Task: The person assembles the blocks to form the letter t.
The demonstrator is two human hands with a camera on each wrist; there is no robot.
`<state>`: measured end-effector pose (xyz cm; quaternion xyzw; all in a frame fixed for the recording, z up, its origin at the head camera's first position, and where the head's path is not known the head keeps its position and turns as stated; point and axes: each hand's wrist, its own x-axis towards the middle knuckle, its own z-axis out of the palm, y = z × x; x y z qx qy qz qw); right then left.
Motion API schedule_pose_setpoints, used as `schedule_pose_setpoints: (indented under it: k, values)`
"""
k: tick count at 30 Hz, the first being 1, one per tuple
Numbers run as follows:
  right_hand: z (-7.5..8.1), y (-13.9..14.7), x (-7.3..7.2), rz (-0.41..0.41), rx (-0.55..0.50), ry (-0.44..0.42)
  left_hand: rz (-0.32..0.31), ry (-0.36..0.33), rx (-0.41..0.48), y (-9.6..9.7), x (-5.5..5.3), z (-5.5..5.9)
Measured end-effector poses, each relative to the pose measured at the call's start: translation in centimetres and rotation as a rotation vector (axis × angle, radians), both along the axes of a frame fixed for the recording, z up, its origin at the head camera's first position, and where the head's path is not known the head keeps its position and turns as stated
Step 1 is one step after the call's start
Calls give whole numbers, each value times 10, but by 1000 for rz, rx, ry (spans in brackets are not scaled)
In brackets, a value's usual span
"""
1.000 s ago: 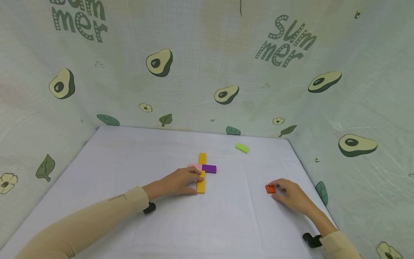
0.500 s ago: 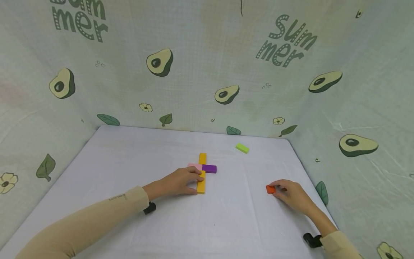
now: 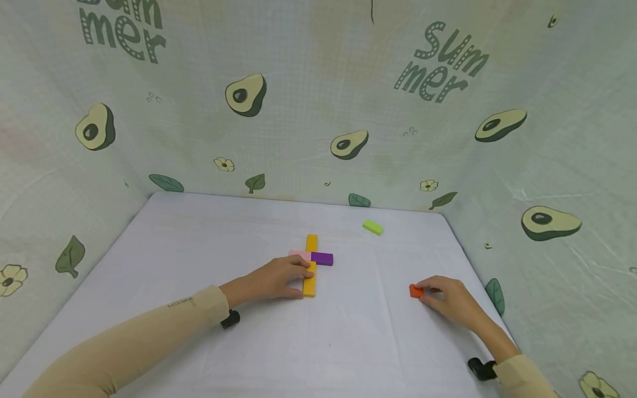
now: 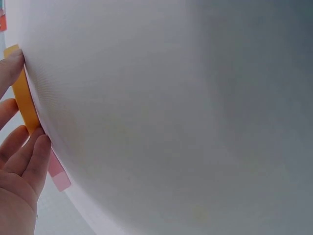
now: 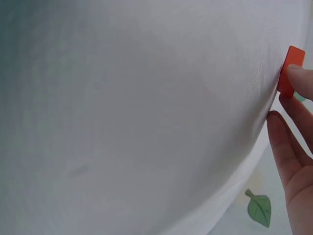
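My left hand (image 3: pixel 275 280) grips the near yellow block (image 3: pixel 309 287) lengthwise; the left wrist view shows the thumb at one end and fingertips at the other. Beyond it a pink block (image 3: pixel 294 254) and a purple block (image 3: pixel 322 258) lie end to end crosswise, the pink one partly behind my fingers. A second yellow block (image 3: pixel 312 242) points away from them, so the group forms a cross. At the right, my right hand (image 3: pixel 450 301) pinches a small orange-red block (image 3: pixel 416 291), its thumb on the block's face in the right wrist view.
A lime green block (image 3: pixel 372 227) lies alone toward the back right of the white table (image 3: pixel 224 354). Cloth walls (image 3: pixel 298 110) printed with avocados and leaves rise at the back and both sides.
The orange-red block has turned slightly in my right fingers, showing a narrower outline than a second ago. My left hand and the other blocks stay where they were.
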<state>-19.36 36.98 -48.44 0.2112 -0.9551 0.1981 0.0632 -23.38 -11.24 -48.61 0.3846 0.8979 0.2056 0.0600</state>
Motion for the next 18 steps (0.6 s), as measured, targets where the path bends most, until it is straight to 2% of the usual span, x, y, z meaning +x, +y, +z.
schedule_pose_setpoints:
  k: [18]
  values:
    - [-5,2,-3,54,-34,68,4,-16,4,-1,0,0]
